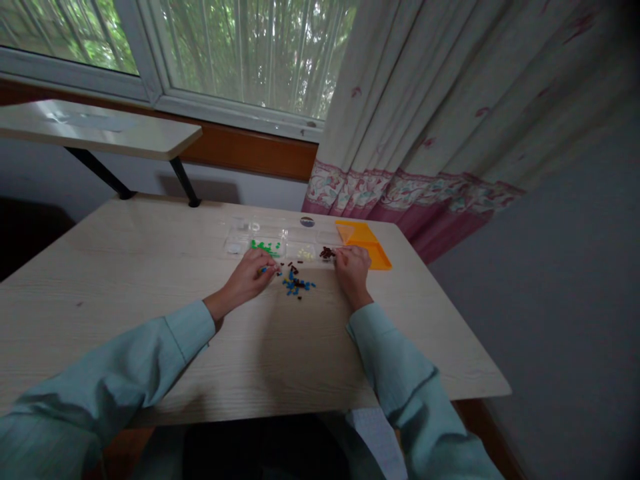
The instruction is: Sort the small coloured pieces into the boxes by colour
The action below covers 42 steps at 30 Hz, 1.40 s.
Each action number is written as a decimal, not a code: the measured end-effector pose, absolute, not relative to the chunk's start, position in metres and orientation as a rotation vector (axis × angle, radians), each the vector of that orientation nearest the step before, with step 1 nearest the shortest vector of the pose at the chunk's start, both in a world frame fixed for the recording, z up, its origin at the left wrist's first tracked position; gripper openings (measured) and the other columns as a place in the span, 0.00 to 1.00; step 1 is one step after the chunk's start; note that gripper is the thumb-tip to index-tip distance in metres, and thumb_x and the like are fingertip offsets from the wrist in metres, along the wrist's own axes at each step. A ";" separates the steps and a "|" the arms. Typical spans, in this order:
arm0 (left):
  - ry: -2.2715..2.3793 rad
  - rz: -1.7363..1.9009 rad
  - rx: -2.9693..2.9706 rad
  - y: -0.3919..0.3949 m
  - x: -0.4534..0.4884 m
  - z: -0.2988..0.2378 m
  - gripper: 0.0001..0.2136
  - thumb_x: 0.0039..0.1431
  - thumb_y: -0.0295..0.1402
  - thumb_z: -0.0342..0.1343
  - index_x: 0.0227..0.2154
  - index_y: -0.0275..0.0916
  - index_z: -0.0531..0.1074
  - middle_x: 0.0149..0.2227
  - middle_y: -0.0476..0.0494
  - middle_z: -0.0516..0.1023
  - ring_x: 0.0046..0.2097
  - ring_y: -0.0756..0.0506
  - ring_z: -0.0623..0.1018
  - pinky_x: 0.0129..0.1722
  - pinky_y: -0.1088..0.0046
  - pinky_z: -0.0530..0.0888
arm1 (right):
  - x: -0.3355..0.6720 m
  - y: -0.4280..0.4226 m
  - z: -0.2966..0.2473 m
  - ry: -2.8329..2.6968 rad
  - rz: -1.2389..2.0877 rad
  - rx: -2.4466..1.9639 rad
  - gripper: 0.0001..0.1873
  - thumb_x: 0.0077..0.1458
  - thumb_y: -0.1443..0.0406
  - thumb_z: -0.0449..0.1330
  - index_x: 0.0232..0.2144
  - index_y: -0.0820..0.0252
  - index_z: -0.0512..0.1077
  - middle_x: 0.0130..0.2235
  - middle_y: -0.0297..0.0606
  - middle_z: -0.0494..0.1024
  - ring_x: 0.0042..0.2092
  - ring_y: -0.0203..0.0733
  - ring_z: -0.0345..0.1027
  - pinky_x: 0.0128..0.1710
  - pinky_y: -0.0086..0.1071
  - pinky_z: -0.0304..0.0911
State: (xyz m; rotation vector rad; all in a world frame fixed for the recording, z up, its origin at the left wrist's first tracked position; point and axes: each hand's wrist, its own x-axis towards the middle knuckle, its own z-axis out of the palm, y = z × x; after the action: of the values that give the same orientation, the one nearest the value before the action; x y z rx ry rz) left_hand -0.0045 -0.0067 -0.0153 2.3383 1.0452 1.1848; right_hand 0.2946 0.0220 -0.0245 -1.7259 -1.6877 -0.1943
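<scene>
Teal sleeves (125, 367), left hand (253, 275) curled around small pieces (263, 270), right hand (353, 272), grip unclear, tray (303, 235), long axis left-to-right

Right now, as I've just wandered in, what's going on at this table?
A person is handling small colored pieces with both bare hands. The left hand is beside a loose pile of mostly blue and brown pieces, with a few bits at its fingers. The right hand is by the brown pieces in a clear compartment tray; its grip is hard to make out. Green pieces and pale pieces lie in other compartments.
</scene>
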 end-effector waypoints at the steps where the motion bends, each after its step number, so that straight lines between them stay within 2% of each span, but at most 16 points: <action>1: 1.049 1.183 2.337 -0.007 -0.004 -0.015 0.11 0.67 0.37 0.49 0.36 0.39 0.74 0.38 0.43 0.73 0.43 0.44 0.71 0.47 0.63 0.69 | 0.294 0.022 -0.025 -1.684 -0.192 -1.723 0.18 0.63 0.58 0.52 0.36 0.57 0.80 0.41 0.41 0.80 0.47 0.47 0.62 0.50 0.40 0.52; 7: 1.077 1.132 2.358 -0.008 -0.003 -0.013 0.11 0.66 0.36 0.49 0.38 0.39 0.75 0.38 0.42 0.73 0.44 0.44 0.71 0.48 0.61 0.68 | 0.294 0.022 -0.026 -1.651 -0.197 -1.677 0.19 0.63 0.57 0.51 0.36 0.58 0.80 0.40 0.42 0.79 0.46 0.47 0.63 0.48 0.40 0.53; 16: 1.185 0.951 2.518 -0.011 -0.003 -0.016 0.10 0.59 0.32 0.56 0.44 0.42 0.74 0.42 0.41 0.71 0.48 0.40 0.68 0.51 0.55 0.68 | 0.291 0.021 -0.023 -1.675 -0.188 -1.652 0.17 0.62 0.58 0.52 0.33 0.58 0.79 0.38 0.42 0.79 0.45 0.47 0.63 0.47 0.40 0.53; 22: 1.276 0.921 2.522 -0.009 -0.003 -0.019 0.08 0.60 0.37 0.58 0.40 0.41 0.76 0.41 0.41 0.70 0.47 0.39 0.68 0.50 0.55 0.68 | 0.291 0.021 -0.023 -1.693 -0.181 -1.665 0.16 0.62 0.59 0.53 0.34 0.58 0.79 0.39 0.41 0.80 0.45 0.46 0.64 0.48 0.40 0.54; 34: 1.280 0.962 2.546 -0.006 -0.003 -0.022 0.06 0.62 0.34 0.55 0.34 0.39 0.75 0.39 0.41 0.71 0.44 0.41 0.69 0.46 0.58 0.69 | 0.288 0.021 -0.024 -1.703 -0.193 -1.608 0.16 0.62 0.59 0.53 0.33 0.57 0.79 0.38 0.41 0.79 0.45 0.46 0.63 0.49 0.40 0.54; 42: 1.210 1.105 2.430 -0.002 -0.002 -0.023 0.10 0.64 0.38 0.54 0.33 0.38 0.74 0.37 0.42 0.73 0.44 0.42 0.70 0.48 0.59 0.68 | 0.257 0.002 -0.010 -1.970 -0.207 -1.278 0.11 0.61 0.59 0.57 0.35 0.54 0.79 0.37 0.37 0.78 0.45 0.44 0.64 0.51 0.41 0.54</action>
State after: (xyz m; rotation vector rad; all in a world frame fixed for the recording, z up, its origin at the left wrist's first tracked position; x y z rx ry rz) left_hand -0.0021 -0.0016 -0.0235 2.4295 1.2100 1.1050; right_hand 0.2568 0.0020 -0.0097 -1.2780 -1.9700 -0.2067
